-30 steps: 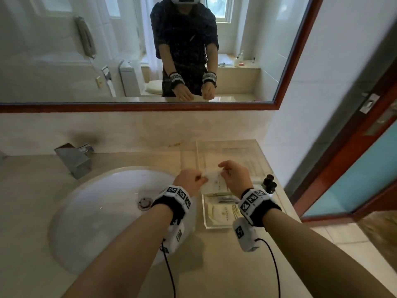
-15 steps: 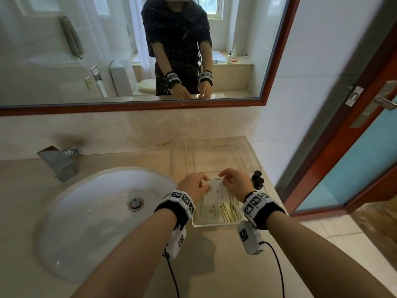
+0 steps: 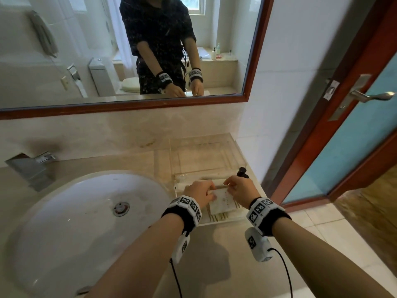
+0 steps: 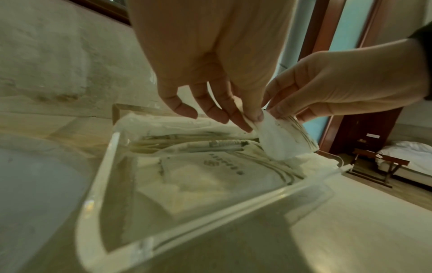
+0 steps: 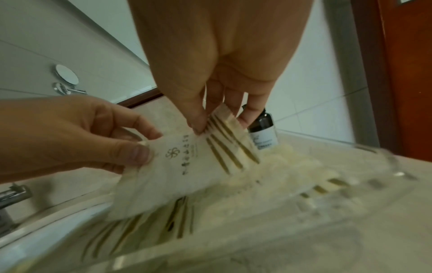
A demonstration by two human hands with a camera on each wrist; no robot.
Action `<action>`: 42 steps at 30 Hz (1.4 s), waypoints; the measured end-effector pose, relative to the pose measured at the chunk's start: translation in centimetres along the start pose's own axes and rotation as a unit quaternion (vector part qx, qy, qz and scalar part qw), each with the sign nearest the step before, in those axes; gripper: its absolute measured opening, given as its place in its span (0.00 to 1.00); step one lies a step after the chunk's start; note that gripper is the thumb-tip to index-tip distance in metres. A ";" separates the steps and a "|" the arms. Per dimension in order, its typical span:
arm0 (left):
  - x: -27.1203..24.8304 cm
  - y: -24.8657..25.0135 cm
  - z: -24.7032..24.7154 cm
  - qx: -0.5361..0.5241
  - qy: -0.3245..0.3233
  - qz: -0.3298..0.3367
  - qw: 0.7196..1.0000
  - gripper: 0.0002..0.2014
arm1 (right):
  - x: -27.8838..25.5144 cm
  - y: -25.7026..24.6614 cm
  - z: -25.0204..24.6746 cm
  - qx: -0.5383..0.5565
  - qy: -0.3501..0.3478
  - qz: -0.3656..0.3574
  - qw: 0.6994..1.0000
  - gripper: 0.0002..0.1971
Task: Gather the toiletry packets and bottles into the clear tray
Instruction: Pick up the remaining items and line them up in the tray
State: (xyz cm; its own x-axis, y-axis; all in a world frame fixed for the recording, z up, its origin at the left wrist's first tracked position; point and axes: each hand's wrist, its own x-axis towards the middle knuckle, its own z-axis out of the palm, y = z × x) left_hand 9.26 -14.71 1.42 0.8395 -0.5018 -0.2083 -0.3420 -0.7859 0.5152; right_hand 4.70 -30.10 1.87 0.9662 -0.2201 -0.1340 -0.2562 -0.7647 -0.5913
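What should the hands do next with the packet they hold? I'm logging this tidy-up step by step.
Probably lower the white packet flat onto the packets already in the clear tray and let go: left hand and right hand pinch its ends just above them.

Print on the held packet [image 5: 187, 162] is too small to read. Bottle [image 5: 264, 129] partly hidden behind right hand [image 5: 224, 73]; tray's [image 5: 385, 166] far corner is blurred.

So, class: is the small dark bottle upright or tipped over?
Upright. The dark bottle stands cap up at the clear tray's far corner, behind the right hand.
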 end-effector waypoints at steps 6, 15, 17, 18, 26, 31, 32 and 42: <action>0.5 1.1 1.1 0.002 -0.014 0.023 1.000 0.14 | -0.7 1.0 -0.5 -0.046 0.003 0.012 0.999 0.12; 1.0 1.5 2.9 0.030 -0.051 0.028 0.998 0.17 | -1.8 2.2 -1.1 -0.110 -0.006 0.039 0.993 0.12; 1.2 1.5 3.0 0.052 -0.049 0.028 0.997 0.19 | -1.9 2.2 -1.3 -0.118 0.003 0.042 0.992 0.12; 1.2 1.4 3.0 0.063 -0.047 0.031 0.996 0.19 | -2.0 2.2 -1.4 -0.122 0.004 0.041 0.992 0.13; 1.2 1.4 3.3 0.121 -0.037 0.042 0.991 0.22 | -2.1 2.8 -1.4 -0.145 0.022 0.050 0.988 0.16; 1.0 1.9 3.4 0.125 -0.037 0.041 0.991 0.22 | -2.0 3.3 -1.4 -0.134 0.045 0.083 0.986 0.17; 1.0 2.0 3.4 0.127 -0.039 0.043 0.990 0.22 | -2.0 3.4 -1.5 -0.129 0.049 0.093 0.986 0.17; 1.1 2.6 3.9 0.161 -0.053 0.033 0.985 0.21 | -1.7 4.3 -0.8 -0.097 0.066 0.073 0.990 0.12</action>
State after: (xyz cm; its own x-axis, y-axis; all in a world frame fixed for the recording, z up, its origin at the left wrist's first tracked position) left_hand 7.64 -18.69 -0.70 0.7678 -0.5776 -0.2772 -0.5256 -0.8153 0.2429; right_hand 1.97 -33.53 0.18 0.9097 -0.4045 -0.0941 -0.4059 -0.8180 -0.4077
